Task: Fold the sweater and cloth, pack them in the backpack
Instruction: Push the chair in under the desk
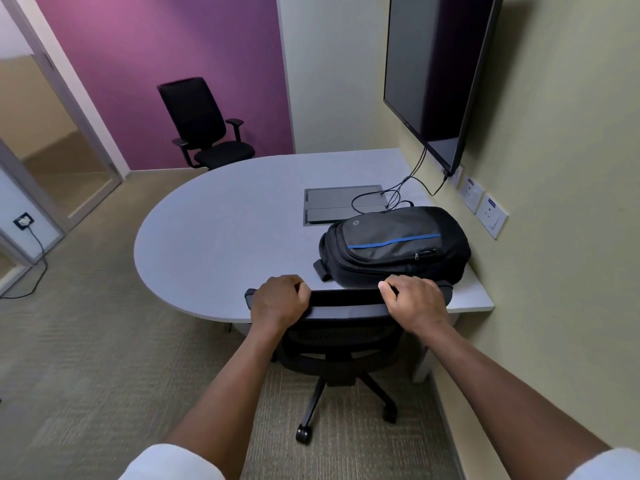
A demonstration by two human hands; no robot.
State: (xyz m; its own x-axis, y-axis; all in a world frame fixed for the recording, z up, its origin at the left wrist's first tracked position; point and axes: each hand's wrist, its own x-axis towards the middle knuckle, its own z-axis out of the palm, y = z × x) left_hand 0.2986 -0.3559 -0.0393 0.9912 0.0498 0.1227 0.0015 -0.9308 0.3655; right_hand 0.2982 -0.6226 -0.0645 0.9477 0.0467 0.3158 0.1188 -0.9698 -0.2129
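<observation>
My left hand (280, 299) and right hand (414, 303) each grip the top rail of the office chair (346, 306), fingers curled over it with their tips hidden behind. Just beyond my right hand, the black backpack (398, 245) lies zipped on the grey table (225, 230), its underside unseen.

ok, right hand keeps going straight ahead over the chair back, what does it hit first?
Most likely the backpack. The right hand grips the top of the chair back, knuckles toward the table, and the bag lies just beyond them. Depth between is unclear.
</observation>
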